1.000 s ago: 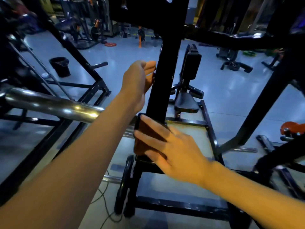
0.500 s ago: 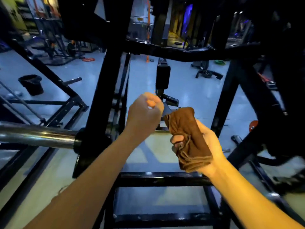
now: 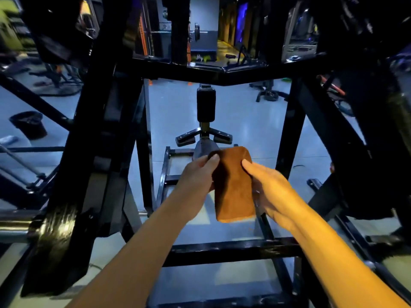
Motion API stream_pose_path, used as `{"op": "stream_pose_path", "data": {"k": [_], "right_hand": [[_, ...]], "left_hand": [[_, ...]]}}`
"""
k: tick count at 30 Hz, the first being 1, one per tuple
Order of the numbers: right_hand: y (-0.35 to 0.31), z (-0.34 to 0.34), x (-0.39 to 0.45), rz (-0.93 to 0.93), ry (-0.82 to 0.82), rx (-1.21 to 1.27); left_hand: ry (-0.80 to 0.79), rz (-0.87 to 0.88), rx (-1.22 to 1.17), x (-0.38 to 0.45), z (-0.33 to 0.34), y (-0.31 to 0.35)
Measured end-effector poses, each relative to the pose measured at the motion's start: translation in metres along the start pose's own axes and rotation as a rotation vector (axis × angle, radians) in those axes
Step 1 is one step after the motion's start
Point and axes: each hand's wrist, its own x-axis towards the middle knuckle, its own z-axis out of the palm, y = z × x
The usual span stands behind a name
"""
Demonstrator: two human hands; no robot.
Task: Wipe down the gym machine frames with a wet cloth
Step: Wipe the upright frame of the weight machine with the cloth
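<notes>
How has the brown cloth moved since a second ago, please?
Yes. The brown cloth has come off the black upright, now held in the air right of it by both hands.

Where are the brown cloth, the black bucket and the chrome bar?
brown cloth [image 3: 233, 185]: head view, middle of its folded face.
black bucket [image 3: 30, 126]: head view, its side wall, on the floor at left.
chrome bar [image 3: 13, 227]: head view, its shiny shaft at the left edge.

Black frame [image 3: 222, 250], bucket [image 3: 29, 124] on floor [image 3: 244, 121]
</notes>
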Motion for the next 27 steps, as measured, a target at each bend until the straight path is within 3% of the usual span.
{"op": "stream_pose_path", "data": {"k": [2,5,7,10,13,18,21,27], "right_hand": [[0.001,0.002,0.018,-0.107,0.089,-0.093],[0.001,0.009,0.050,-0.323,0.289,-0.239],[0.000,0.017,0.071,-0.424,0.355,-0.365],[0.001,0.025,0.099,-0.472,0.242,-0.457],[-0.008,0.020,0.123,-0.399,0.082,-0.524],[-0.020,0.020,0.156,-0.341,0.053,-0.520],[-0.028,0.024,0.173,-0.299,-0.053,-0.708],[-0.055,0.002,0.197,-0.430,0.054,-0.697]], "left_hand": [[0.008,-0.012,-0.003,0.022,-0.003,-0.006],[0.209,0.050,0.169,0.054,-0.001,-0.010],[0.185,0.072,0.189,0.074,0.001,-0.007],[-0.014,0.092,0.066,0.105,-0.005,-0.005],[0.010,0.115,0.043,0.134,-0.018,0.001],[0.049,0.157,-0.011,0.164,-0.016,0.015],[0.094,0.171,-0.026,0.178,-0.011,0.028],[0.085,0.180,0.042,0.204,-0.001,0.057]]}}
